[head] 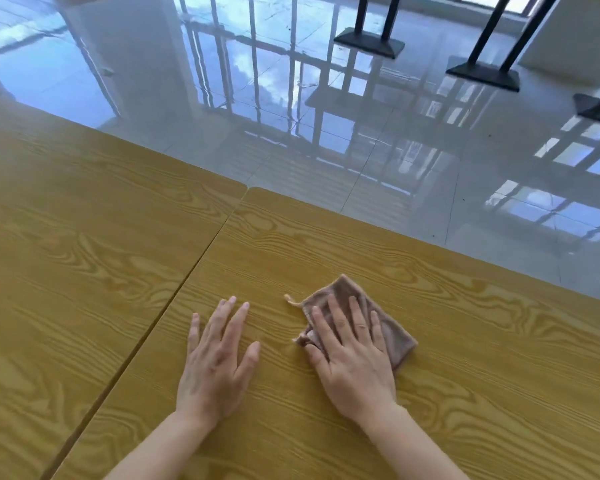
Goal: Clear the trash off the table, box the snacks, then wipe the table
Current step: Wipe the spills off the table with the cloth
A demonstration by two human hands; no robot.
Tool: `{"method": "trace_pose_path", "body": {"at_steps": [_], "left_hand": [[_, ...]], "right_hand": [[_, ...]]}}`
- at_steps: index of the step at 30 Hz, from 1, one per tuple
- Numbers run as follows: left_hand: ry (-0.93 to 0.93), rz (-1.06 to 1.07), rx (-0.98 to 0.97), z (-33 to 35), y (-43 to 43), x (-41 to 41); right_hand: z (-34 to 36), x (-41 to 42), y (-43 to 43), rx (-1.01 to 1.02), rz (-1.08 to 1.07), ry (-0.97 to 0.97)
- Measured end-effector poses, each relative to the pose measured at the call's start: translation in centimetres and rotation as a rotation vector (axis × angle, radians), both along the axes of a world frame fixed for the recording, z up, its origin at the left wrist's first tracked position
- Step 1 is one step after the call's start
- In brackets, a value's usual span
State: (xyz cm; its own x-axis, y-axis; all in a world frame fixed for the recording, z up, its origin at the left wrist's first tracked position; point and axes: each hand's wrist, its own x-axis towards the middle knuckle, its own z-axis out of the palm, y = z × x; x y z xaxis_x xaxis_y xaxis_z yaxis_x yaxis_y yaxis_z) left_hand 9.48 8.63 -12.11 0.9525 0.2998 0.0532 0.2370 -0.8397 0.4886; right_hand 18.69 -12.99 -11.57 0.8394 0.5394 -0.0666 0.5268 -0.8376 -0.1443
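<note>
A folded brown cloth with a small pale loop at its left corner lies on the yellow wood-grain table. My right hand presses flat on the cloth, fingers spread over it. My left hand rests flat and open on the bare tabletop, a short way left of the cloth, holding nothing. No trash or snacks show in this view.
A second table of the same wood butts against the left side, with a narrow seam between them. Beyond the far edge is a glossy tiled floor. Black table bases stand at the top right.
</note>
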Motion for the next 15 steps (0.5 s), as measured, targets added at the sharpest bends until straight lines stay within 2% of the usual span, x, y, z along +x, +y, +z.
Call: {"method": "trace_pose_path", "body": {"at_steps": [4,7,9,12,15], "left_hand": [[-0.048,-0.018,-0.041,0.1,0.3,-0.1],[-0.021,-0.006,-0.035,0.5,0.3,0.2],[-0.01,-0.024,0.026,0.8,0.8,0.9],[-0.008,-0.148,0.182,1.3,1.5,3.1],[0.08,-0.271,0.29,1.1,1.4,5.6]], "right_hand": [[0.7,3.8,6.7,-0.017,0.372,0.026],[1.8,7.0,9.7,-0.096,0.516,0.059],[1.9,7.2,9.3,-0.044,0.465,0.042],[1.1,5.2,5.8,0.141,0.257,-0.017],[0.0,3.6,3.6,0.061,0.194,0.018]]}}
